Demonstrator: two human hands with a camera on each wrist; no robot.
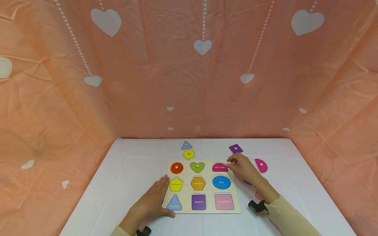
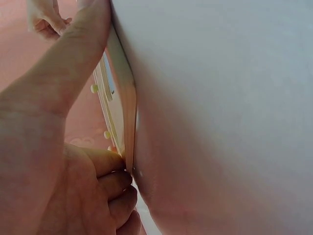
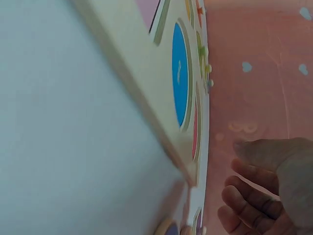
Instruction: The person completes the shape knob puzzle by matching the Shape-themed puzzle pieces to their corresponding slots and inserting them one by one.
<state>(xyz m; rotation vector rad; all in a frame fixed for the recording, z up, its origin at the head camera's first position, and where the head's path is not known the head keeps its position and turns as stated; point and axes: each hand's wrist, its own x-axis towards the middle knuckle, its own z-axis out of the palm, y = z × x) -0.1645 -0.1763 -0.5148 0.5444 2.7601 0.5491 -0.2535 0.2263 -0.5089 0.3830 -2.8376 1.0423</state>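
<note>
A wooden shape puzzle board (image 1: 206, 193) lies on the table. My left hand (image 1: 152, 198) rests along its left edge, fingers extended, thumb at the lower left corner. In the board sit a red circle piece (image 1: 177, 168) and a green heart piece (image 1: 197, 167), both with knobs. My right hand (image 1: 243, 167) hovers by the upper right corner, beside the pink half-round recess (image 1: 220, 167); its fingers bend loosely and hold nothing in the right wrist view. Just beyond it lies a purple square piece (image 1: 236, 148). A pink half-round piece (image 1: 261, 165) lies to its right.
Behind the board lie a blue triangle piece (image 1: 186, 145) and a yellow pentagon piece (image 1: 188, 154). My right forearm partly covers a blue piece (image 1: 247, 182) and a pink piece (image 1: 259, 196). A peach curtain (image 1: 189, 82) with white hearts surrounds the white table (image 1: 124, 164).
</note>
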